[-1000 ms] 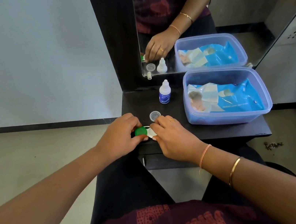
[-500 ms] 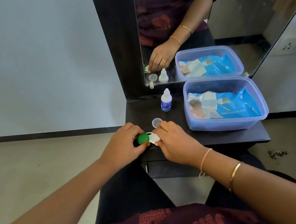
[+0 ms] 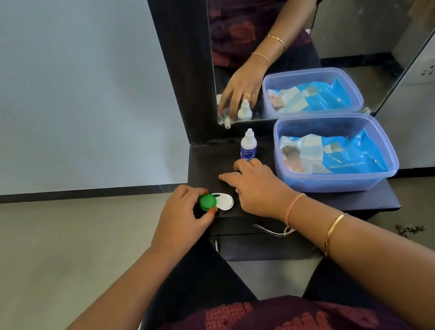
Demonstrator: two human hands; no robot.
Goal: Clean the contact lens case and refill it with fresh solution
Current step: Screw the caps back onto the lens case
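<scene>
Dark worktop (image 3: 343, 202) below a mirror (image 3: 356, 2) carries the wipes tub (image 3: 391, 158), right of the right hand (image 3: 256, 187), whose fingers (image 3: 226, 177) lie spread flat, with the solution bottle (image 3: 248, 146) just beyond them. Fingers (image 3: 186, 192) of the left hand (image 3: 181, 215) clamp the green cap (image 3: 207, 202) of the lens case (image 3: 224, 201), probably steadying it for unscrewing.

Maroon printed top (image 3: 277, 328), black trousers (image 3: 199, 280), gold bangle (image 3: 333, 228), pink wrist thread (image 3: 292, 204).

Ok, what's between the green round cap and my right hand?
In the head view, the white round end of the contact lens case lies between the green round cap and the right hand.
</scene>
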